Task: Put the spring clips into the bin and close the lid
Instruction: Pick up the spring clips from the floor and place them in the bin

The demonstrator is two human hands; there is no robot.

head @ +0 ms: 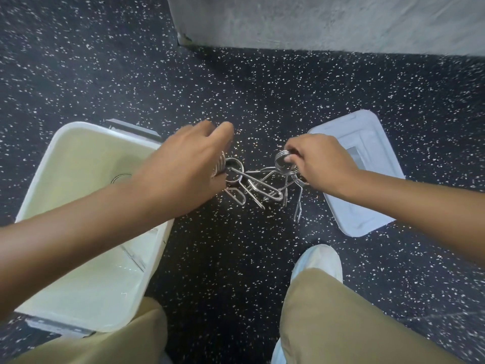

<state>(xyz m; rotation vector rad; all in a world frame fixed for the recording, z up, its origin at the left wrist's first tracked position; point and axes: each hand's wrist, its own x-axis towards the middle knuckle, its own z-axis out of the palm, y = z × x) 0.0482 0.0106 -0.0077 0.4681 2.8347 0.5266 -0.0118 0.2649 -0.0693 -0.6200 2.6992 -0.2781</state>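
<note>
Several silver spring clips [258, 189] hang in a tangle between my two hands, just above the speckled floor. My left hand [191, 164] is shut on a bunch of coils at the left end. My right hand [319, 161] pinches the coil of another clip [284, 164], its handles dangling below. The open white bin [86, 158] stands at the left under my left forearm, with one clip [120, 177] lying inside. The pale blue lid [367, 195] lies flat on the floor at the right, behind my right hand.
A grey concrete block [328, 22] rises at the top. My legs in tan trousers [341, 319] and a shoe in a blue cover [319, 261] fill the bottom. The floor is dark speckled rubber [236, 88].
</note>
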